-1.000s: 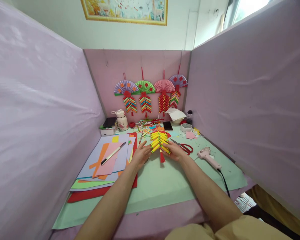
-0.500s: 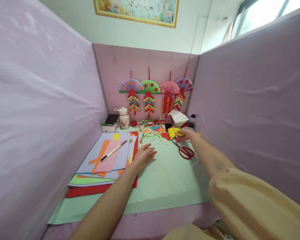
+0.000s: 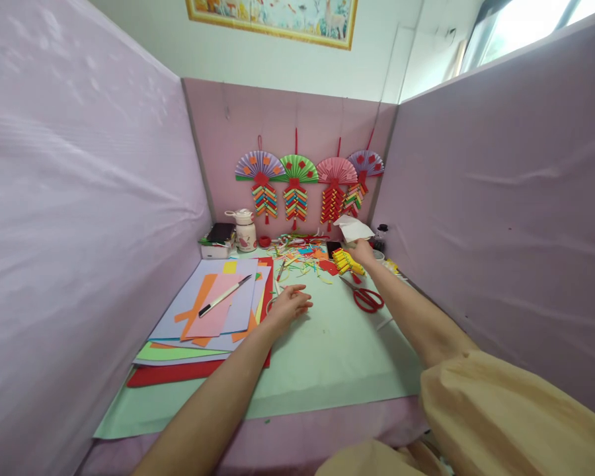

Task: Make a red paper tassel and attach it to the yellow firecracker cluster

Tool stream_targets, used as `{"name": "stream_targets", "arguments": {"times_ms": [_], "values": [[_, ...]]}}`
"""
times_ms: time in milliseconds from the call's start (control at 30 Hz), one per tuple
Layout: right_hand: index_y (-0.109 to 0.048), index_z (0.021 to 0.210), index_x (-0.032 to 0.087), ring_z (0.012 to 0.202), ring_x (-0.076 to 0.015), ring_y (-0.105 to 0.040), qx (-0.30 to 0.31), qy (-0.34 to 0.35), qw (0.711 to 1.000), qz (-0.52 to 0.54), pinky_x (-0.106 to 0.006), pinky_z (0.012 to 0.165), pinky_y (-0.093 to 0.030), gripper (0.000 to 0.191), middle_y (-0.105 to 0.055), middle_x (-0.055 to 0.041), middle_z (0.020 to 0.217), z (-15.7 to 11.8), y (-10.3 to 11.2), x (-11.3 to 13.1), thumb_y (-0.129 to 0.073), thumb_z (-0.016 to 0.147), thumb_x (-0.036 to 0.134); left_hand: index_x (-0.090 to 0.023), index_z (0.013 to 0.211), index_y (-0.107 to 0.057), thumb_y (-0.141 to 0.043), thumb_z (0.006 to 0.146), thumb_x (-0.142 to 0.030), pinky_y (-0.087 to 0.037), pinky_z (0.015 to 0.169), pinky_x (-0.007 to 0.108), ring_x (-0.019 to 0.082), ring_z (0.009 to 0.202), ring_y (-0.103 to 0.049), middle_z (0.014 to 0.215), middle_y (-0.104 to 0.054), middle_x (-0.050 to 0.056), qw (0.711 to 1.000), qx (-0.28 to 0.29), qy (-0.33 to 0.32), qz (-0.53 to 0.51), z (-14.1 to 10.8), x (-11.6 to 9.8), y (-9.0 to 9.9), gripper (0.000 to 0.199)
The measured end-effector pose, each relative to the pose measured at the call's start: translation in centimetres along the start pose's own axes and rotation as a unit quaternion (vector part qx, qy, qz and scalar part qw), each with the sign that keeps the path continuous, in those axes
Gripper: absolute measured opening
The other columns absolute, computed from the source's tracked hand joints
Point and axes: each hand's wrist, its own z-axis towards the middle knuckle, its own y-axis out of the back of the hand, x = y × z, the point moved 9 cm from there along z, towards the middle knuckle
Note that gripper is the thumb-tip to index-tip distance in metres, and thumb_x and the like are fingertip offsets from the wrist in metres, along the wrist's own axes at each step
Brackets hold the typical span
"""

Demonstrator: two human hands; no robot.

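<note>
My left hand (image 3: 290, 307) hovers over the middle of the green tablecloth (image 3: 327, 360), fingers apart and holding nothing. At the back right, my right hand (image 3: 361, 254) reaches to the bowl under the white paper (image 3: 354, 228); its fingertips are partly hidden, so whether it grips anything does not show. Just left of that hand lies a bundle of yellow paper rolls (image 3: 346, 262) with a red tassel. Red-handled scissors (image 3: 368, 300) rest in front of the bundle. Left of my left hand, a pen (image 3: 224, 295) lies on stacked coloured paper (image 3: 188, 334).
Coloured paper scraps (image 3: 305, 254) litter the back of the table. A white bottle (image 3: 246, 235) and a box (image 3: 216, 251) stand at the back left. Four fan decorations hang on the pink back panel (image 3: 208, 132), with partitions on both sides.
My right hand has let go of the yellow bundle and moved up and back to the bowl. The bundle now lies on the table. My left hand has hardly moved.
</note>
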Motion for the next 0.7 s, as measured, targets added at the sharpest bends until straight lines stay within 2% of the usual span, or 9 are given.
{"name": "stream_targets", "arguments": {"times_ms": [67,233,300,367,433,500,567,633,700], "values": [[-0.059,0.113,0.011,0.112,-0.0235,-0.055,0.008,0.053,0.998,0.04,-0.036,0.095,-0.041,0.031,-0.061,-0.0134,0.118,-2.4,-1.3,2.2,-0.06,0.083,0.02,-0.018,0.107,-0.059,-0.074,0.07,-0.025,-0.05,0.075,0.028,0.018,0.083,-0.067,0.101,-0.066,0.011,1.0,0.001,-0.015,0.015,0.2,0.0,-0.2,0.04],[-0.065,0.098,0.02,0.091,-0.0171,-0.061,0.081,0.165,0.975,0.125,-0.029,0.083,-0.046,0.021,-0.068,-0.0047,0.101,-11.3,-6.7,6.6,-0.061,0.077,0.022,-0.017,0.088,-0.064,-0.069,0.072,-0.028,-0.043,0.054,0.02,0.012,0.062,-0.06,0.078,-0.065,0.004,0.991,-0.032,-0.098,0.088,1.0,-0.8,0.6,0.02],[-0.066,0.085,0.02,0.076,-0.0153,-0.061,0.11,0.181,0.969,0.13,-0.026,0.073,-0.045,0.012,-0.069,-0.0029,0.084,-14.3,-8.6,7.2,-0.055,0.08,0.022,-0.018,0.081,-0.062,-0.065,0.075,-0.034,-0.033,0.043,0.019,0.008,0.047,-0.05,0.068,-0.061,0.001,0.985,-0.051,-0.124,0.106,1.1,-1.2,1.2,0.017],[-0.064,0.072,0.02,0.067,-0.0148,-0.058,0.132,0.19,0.966,0.119,-0.025,0.065,-0.041,0.017,-0.067,-0.0023,0.071,-16.3,-9.9,7.3,-0.053,0.083,0.026,-0.019,0.079,-0.059,-0.057,0.081,-0.04,-0.025,0.038,0.02,0.007,0.038,-0.038,0.057,-0.053,-0.004,0.981,-0.069,-0.134,0.121,1.0,-1.6,1.7,0.022],[-0.062,0.069,0.02,0.065,-0.0154,-0.056,0.14,0.192,0.966,0.099,-0.025,0.061,-0.036,0.022,-0.065,-0.0032,0.067,-17.4,-10.7,7.1,-0.053,0.085,0.031,-0.019,0.077,-0.059,-0.049,0.085,-0.045,-0.026,0.04,0.022,0.008,0.037,-0.036,0.049,-0.046,-0.005,0.97,-0.097,-0.151,0.163,0.7,-2.4,2.2,0.03],[-0.062,0.071,0.02,0.066,-0.0163,-0.056,0.142,0.192,0.968,0.079,-0.025,0.061,-0.034,0.025,-0.064,-0.0044,0.068,-17.8,-11.0,6.7,-0.052,0.086,0.037,-0.018,0.07,-0.058,-0.042,0.089,-0.049,-0.033,0.046,0.023,0.011,0.045,-0.042,0.049,-0.046,-0.003,0.944,-0.141,-0.19,0.229,-0.1,-4.1,2.8,0.039],[-0.062,0.074,0.021,0.068,-0.0171,-0.056,0.143,0.196,0.968,0.064,-0.025,0.062,-0.033,0.027,-0.064,-0.005,0.07,-18.0,-11.1,6.6,-0.048,0.089,0.038,-0.019,0.066,-0.057,-0.041,0.089,-0.049,-0.038,0.055,0.024,0.013,0.055,-0.049,0.055,-0.051,-0.001,0.903,-0.192,-0.245,0.297,-1.1,-6.4,3.5,0.041],[-0.062,0.082,0.021,0.07,-0.0172,-0.056,0.142,0.207,0.966,0.061,-0.025,0.063,-0.033,0.026,-0.064,-0.0047,0.074,-18.2,-10.9,6.8,-0.042,0.092,0.033,-0.019,0.071,-0.058,-0.046,0.088,-0.044,-0.041,0.064,0.025,0.015,0.066,-0.054,0.065,-0.058,0.0,0.853,-0.234,-0.292,0.364,-2.1,-8.8,4.7,0.033],[-0.06,0.091,0.021,0.074,-0.0166,-0.056,0.141,0.221,0.963,0.066,-0.024,0.066,-0.035,0.021,-0.065,-0.004,0.082,-18.3,-10.5,7.1,-0.039,0.091,0.022,-0.019,0.083,-0.062,-0.051,0.084,-0.035,-0.042,0.077,0.028,0.018,0.081,-0.058,0.083,-0.065,0.003,0.8,-0.275,-0.314,0.432,-2.8,-11.0,6.9,0.019]]}}
